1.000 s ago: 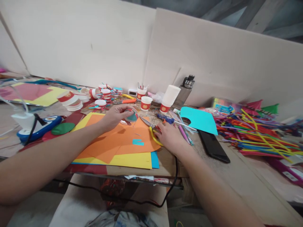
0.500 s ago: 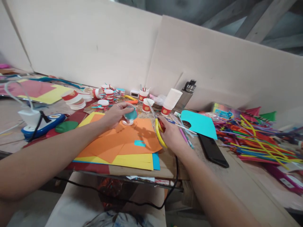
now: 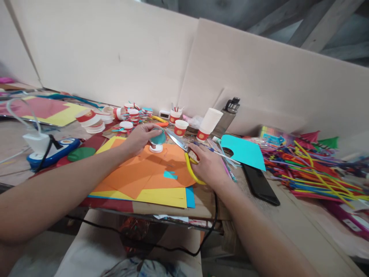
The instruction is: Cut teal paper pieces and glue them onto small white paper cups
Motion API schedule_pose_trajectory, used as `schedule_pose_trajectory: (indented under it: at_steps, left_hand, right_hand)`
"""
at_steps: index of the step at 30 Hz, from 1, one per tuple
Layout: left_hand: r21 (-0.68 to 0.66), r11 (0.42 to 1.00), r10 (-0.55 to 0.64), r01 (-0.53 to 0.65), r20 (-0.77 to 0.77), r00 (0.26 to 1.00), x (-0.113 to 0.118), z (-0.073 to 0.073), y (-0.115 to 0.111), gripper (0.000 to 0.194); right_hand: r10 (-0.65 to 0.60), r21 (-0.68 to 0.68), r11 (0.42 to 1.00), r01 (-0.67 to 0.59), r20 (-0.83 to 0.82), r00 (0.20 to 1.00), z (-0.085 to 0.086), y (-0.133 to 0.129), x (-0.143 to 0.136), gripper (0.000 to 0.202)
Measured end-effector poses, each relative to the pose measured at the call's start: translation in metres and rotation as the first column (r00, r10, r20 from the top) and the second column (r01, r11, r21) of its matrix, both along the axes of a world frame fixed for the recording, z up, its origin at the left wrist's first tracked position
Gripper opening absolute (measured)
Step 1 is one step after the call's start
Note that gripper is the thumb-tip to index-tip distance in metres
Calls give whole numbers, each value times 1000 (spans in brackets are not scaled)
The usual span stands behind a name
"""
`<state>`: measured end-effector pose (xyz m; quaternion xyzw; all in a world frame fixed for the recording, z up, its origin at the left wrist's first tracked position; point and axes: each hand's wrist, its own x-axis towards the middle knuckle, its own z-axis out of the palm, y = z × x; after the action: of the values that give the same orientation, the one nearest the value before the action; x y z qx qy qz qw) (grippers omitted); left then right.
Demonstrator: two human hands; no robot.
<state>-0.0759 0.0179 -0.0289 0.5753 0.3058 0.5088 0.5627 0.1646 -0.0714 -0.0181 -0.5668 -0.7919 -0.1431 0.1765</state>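
Note:
My left hand [image 3: 143,139] is closed, pinching a round teal disc [image 3: 158,137] by its edge between thumb and fingers. Whether the disc is joined to a cup piece I cannot tell. Just below it, a white round piece [image 3: 156,148] sits on orange paper [image 3: 150,169]. To the right, my right hand [image 3: 208,161] grips scissors [image 3: 190,157] with yellow handles. Their blades point up and left, with the tip close to the disc but seemingly apart from it. Small teal scraps [image 3: 170,175] lie on the orange sheet below the hands.
Behind the hands stand a paper cup [image 3: 180,129], a stack of cups [image 3: 210,122] and a bottle [image 3: 227,117]. A cut turquoise sheet [image 3: 248,151] partly covers a black phone [image 3: 262,186]. Colourful pipe cleaners [image 3: 314,173] pile up at right. A blue power strip [image 3: 52,152] lies left.
The scissors have swung down and left, so their blades now angle towards the disc. The teal disc has shifted slightly and turned in my left hand.

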Motion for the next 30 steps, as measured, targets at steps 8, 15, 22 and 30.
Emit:
schedule_pose_trajectory:
  at_steps: [8,15,22,30]
  left_hand:
    - [-16,1000,-6,6,-6,1000,0,1,-1,26]
    - [-42,999,-2,1,-29,1000,0,4,-4,27]
    - [-37,999,4,-7,-75,997,0,3,-3,29]
    - [-61,998,2,-9,-111,994,2,7,-5,26]
  right_hand:
    - [-34,-15,999,36,92,995,5,-3,-4,42]
    - [-56,-70,995,68,162,985,9,-5,-4,46]
    - [-58,-71,995,71,169,984,8,-4,-4,46]
    - [-75,-89,992,92,180,981,8,-5,-7,45]
